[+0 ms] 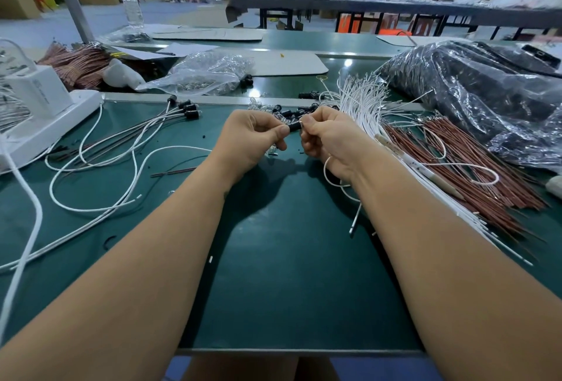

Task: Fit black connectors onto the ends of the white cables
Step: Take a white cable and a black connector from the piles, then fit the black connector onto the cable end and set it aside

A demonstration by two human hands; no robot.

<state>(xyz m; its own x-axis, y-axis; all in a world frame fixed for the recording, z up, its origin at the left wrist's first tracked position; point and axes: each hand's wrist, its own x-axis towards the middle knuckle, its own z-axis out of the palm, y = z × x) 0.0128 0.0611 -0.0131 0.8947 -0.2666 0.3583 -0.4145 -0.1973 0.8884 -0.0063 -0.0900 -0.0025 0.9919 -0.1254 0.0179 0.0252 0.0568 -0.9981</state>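
- the black connector (294,127) sits directly between the two hands, above the green mat (289,274), its long axis running roughly left to right, so it points from one set of fingertips to the other.
- the left hand (252,140) grips the connector's left end, thumb and curled fingers pinched on it; this hand covers more of the connector body.
- the right hand (330,140) meets the connector's right end with curled fingers; a white cable (327,172) loops out from under its wrist, so it seems to be holding that cable's tip at the connector's mouth, though the tip itself is hidden by the fingers.
- judged from this, the coming push would run along the connector's axis, the right hand feeding toward the left; how far the cable is seated cannot be told.
- just behind the hands lies a small pile of loose connectors (292,113).
- to the left, finished cables (182,108) carry black caps.
- to the right fans a bundle of bare white cables (362,104), beside brown wires (450,161).
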